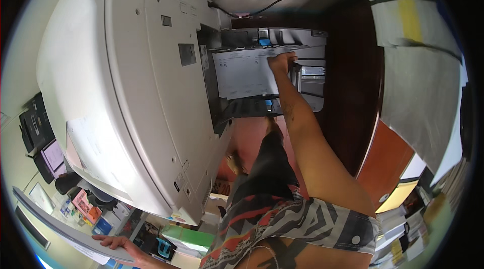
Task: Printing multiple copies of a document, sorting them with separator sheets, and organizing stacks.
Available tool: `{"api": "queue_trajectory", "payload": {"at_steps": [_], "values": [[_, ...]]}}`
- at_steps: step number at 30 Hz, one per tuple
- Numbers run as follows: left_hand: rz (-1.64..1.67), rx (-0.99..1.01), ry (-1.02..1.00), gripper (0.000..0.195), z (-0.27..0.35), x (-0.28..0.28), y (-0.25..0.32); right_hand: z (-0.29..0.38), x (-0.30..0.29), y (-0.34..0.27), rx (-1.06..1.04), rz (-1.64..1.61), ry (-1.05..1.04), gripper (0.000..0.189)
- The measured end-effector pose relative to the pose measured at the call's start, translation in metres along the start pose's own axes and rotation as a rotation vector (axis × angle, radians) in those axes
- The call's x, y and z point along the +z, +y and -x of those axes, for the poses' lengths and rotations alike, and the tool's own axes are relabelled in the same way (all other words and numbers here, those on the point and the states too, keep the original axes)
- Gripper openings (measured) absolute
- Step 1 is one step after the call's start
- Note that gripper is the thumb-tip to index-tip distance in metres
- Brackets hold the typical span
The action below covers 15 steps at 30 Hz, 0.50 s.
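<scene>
A pulled-out paper drawer [249, 112] of a large white copier [132, 91] lies before me, with printed sheets [242, 76] in it. My right hand [281, 63] is at the right end of these sheets, its fingers curled by their edge; part of the grip is hidden. Blue guide clips [264, 42] sit at the drawer's sides. At the lower left, my left hand [119, 248] grips one end of a thick, curved grey-white slab [56, 227], which looks like a stack of paper. Print shows on its lower face.
Printed papers [94, 152] lie on top of the copier. A black cable [287, 0] runs from its back along the wall. Dark wood furniture [351, 80] stands beyond the drawer. At right are wrapped, strapped bundles [419, 91]. A green box [189, 237] sits below the copier's near end.
</scene>
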<state>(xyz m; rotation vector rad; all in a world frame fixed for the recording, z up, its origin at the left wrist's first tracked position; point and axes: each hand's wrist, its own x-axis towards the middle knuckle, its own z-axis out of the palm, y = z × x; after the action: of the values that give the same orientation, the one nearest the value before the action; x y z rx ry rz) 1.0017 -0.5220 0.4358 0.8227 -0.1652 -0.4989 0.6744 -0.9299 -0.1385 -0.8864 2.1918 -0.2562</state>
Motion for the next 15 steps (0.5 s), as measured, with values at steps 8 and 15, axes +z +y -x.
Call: {"api": "queue_trajectory", "payload": {"at_steps": [8, 15], "values": [[-0.138, 0.099, 0.069, 0.051, 0.002, 0.009, -0.008, -0.036, 0.021, 0.011, 0.229, 0.151, -0.307, 0.073], [-0.066, 0.077, 0.080, 0.052, -0.013, -0.004, -0.021, -0.085, 0.037, 0.047, -0.011, 0.038, -0.096, 0.076]]}}
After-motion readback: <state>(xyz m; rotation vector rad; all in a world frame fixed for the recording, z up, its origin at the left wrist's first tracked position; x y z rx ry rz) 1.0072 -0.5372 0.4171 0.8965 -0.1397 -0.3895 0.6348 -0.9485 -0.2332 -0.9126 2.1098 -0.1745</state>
